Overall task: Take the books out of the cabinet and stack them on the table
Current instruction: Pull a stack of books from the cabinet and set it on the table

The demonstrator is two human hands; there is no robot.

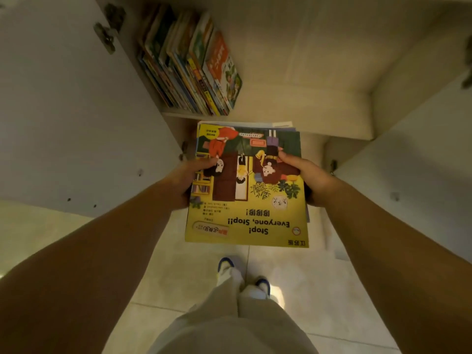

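I hold a small stack of picture books [245, 218] flat in front of me, just below the cabinet shelf. The top one is yellow and reads "Stop! Everyone, Stop!!". My left hand [187, 180] grips the stack's left edge, thumb on the cover. My right hand [306, 177] grips the right edge the same way. Edges of other books show under the top cover. Several more books [189, 65] stand leaning at the left end of the cabinet shelf [293, 103]. The table is out of view.
The cabinet's left door [63, 111] and right door [421, 162] both stand open on either side of my arms. Below is a tiled floor [319, 290], with my legs and shoes [242, 277] under the books.
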